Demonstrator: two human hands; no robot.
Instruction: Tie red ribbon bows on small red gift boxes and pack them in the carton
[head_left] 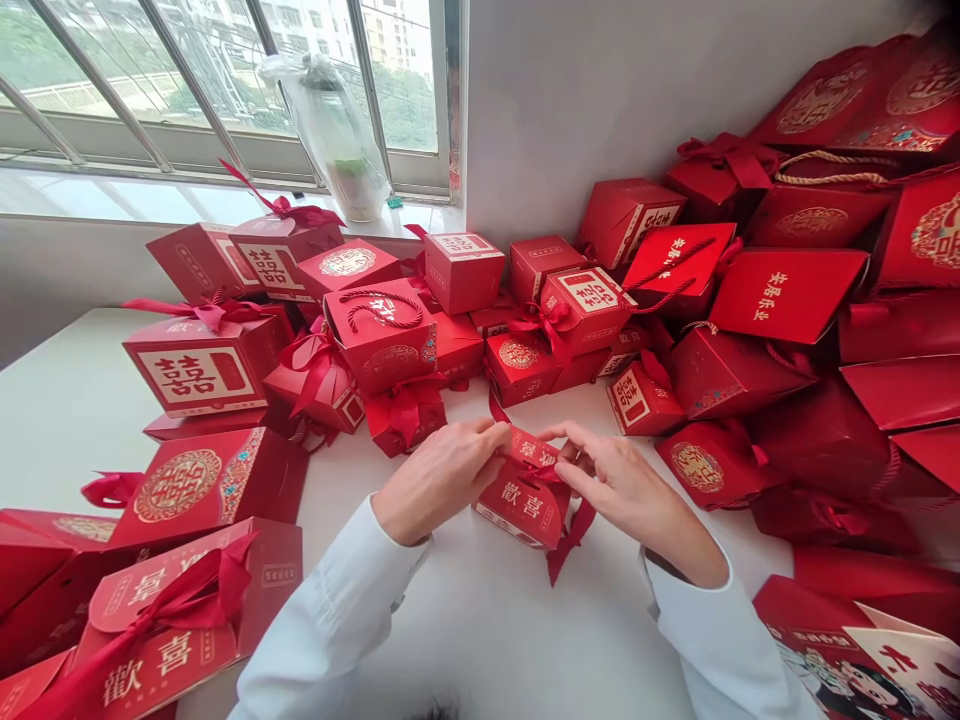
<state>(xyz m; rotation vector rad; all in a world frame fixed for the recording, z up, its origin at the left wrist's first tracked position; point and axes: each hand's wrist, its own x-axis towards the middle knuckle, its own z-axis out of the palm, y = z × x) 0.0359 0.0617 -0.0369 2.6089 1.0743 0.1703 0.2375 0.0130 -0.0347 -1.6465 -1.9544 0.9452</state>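
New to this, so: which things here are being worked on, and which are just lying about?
In hand: left hand; right hand; small red gift box; its ribbon.
Lying about: other red boxes; red bags; plastic bag on the windowsill.

Head-worn view; forward, downward; close

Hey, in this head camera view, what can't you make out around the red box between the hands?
Head view:
The small red box: most of its top, hidden by the left hand and right hand.
The plastic bag on the windowsill: its contents, blurred by the film.
The picture card: cut off by the bottom and right edges.
The pile of red boxes: its back, hidden by the front boxes.
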